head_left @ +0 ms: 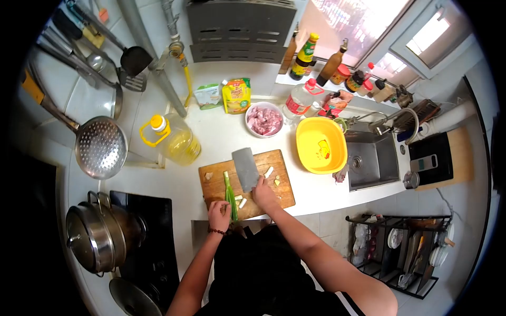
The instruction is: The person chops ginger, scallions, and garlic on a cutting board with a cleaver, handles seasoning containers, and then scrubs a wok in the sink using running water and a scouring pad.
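right hand (265, 194), cleaver (245, 169) perhaps overhanging board (275, 160)

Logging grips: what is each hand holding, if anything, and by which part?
The right hand grips the cleaver at its near end, handle hidden; the left hand is at the green onion's near half, hold unclear.

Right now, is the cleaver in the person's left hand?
No, the right hand grips the cleaver, while the left hand is beside the green onion on the cutting board.
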Demonstrator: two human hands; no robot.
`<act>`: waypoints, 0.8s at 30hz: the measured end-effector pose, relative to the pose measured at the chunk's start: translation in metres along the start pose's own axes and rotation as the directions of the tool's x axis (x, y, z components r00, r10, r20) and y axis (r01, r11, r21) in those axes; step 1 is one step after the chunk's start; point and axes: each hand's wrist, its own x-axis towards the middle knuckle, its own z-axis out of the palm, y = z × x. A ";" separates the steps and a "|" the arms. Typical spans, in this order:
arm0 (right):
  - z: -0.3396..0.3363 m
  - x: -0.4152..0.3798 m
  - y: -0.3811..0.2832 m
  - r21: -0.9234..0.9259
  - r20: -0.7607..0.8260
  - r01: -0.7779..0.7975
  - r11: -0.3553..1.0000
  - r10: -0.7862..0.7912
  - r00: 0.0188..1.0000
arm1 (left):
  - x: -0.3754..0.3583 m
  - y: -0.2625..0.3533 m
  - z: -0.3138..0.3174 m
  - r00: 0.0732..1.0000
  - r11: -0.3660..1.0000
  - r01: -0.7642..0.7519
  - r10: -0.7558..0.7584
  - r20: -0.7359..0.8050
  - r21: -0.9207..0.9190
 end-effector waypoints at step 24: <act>-0.250 -0.027 0.195 0.315 -0.271 0.273 0.909 -0.189 0.944 | 0.054 0.253 0.211 0.668 0.149 0.744 -0.129 0.733 -0.652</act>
